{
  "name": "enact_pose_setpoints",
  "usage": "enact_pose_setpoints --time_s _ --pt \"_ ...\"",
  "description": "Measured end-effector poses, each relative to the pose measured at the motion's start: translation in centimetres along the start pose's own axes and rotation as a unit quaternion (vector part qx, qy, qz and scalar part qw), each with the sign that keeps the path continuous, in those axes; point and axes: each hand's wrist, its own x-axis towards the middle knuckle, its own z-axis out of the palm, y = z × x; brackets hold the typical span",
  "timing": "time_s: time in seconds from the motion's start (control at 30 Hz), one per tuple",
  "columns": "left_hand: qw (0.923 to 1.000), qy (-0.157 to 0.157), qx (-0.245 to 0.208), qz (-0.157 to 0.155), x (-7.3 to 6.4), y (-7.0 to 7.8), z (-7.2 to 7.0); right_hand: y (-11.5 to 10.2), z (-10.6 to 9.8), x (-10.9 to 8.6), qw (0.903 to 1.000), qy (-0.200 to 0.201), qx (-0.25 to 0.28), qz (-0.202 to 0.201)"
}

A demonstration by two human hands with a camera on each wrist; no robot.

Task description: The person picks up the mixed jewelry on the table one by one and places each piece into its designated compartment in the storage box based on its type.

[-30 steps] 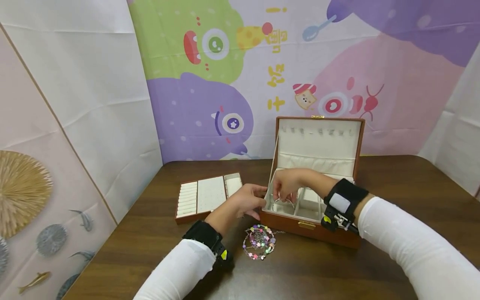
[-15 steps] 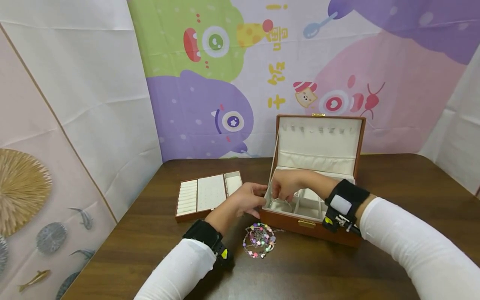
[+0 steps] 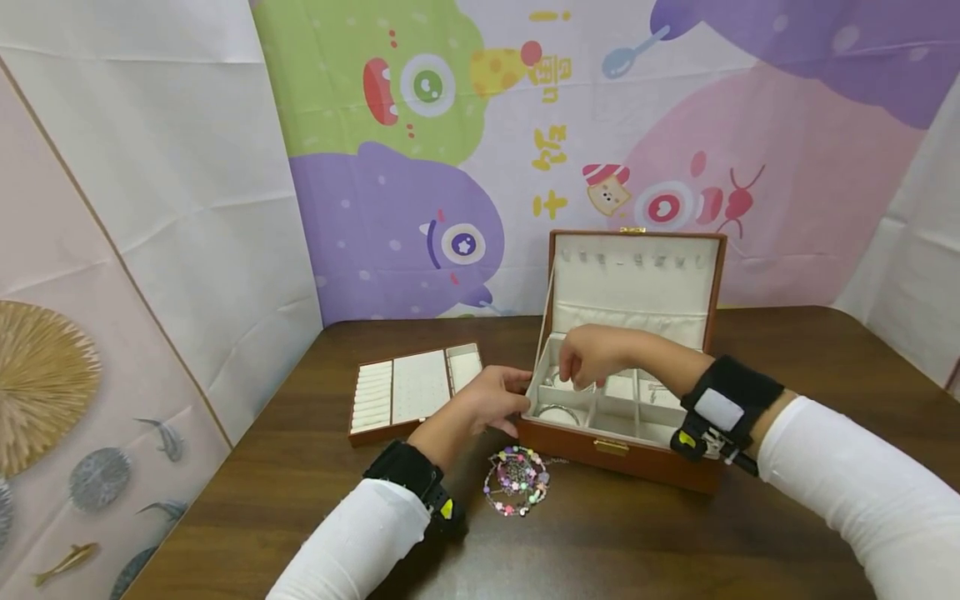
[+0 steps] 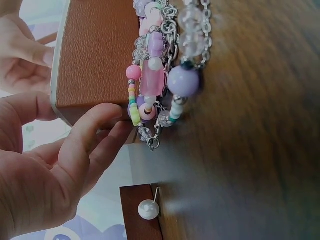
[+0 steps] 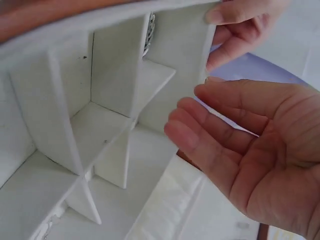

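A brown jewelry box stands with its lid up, its cream inside split into compartments. My left hand holds its left end, a fingertip over the rim and other fingers against the outside, as the left wrist view shows. Over the rear left compartment hovers my right hand; the right wrist view shows its fingers loosely bent with nothing between them. A silver bangle lies in the front left compartment. Behind it, another ring-shaped piece is partly covered by the right hand.
Beaded bracelets and chains lie in a heap before the box. To the left is a lift-out tray with ring rolls and an earring panel; a pearl stud shows at its edge. The raised lid has a row of hooks.
My right hand has let go of the bangle in the front left compartment and risen back and to the right. The left hand stays at the box's end.
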Motion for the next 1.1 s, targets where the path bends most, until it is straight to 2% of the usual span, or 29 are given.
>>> enact_pose_setpoints --time_s 0.13,0.2,0.3,0.47,0.6,0.73,0.9,1.0,1.1 --pt "1.0 0.002 -0.002 0.0 0.1 -0.1 0.0 -0.7 0.3 -1.5 0.9989 0.042 0.016 -0.006" --pt "1.0 0.004 0.002 0.001 0.1 -0.2 0.0 -1.1 0.8 -2.2 0.9971 0.071 0.02 -0.02" --pt "0.9999 0.005 0.012 0.005 0.1 -0.1 0.1 -1.8 1.7 -3.2 0.9917 0.116 -0.004 -0.055" --pt "0.9995 0.0 0.029 0.014 -0.1 0.1 0.1 -3.2 3.4 -5.0 0.9738 0.186 -0.091 -0.094" --pt "0.9998 -0.002 0.02 0.004 -0.3 0.1 -0.1 -4.0 4.7 -6.2 0.9604 0.233 -0.116 -0.101" --pt "1.0 0.005 -0.001 -0.003 -0.6 -0.2 -0.1 -4.6 5.6 -7.1 0.9576 0.245 -0.112 -0.101" --pt "0.9998 0.018 -0.005 0.011 -0.9 -0.7 0.1 -4.8 6.3 -7.6 0.9574 0.237 -0.112 -0.121" --pt "0.9996 0.015 0.012 0.023 -0.9 -0.9 -0.1 -4.8 6.5 -7.7 0.9569 0.232 -0.112 -0.133" --pt "0.9977 -0.001 0.056 0.038 -1.3 -0.6 -0.8 -4.6 6.4 -8.0 0.9566 0.232 -0.102 -0.145"
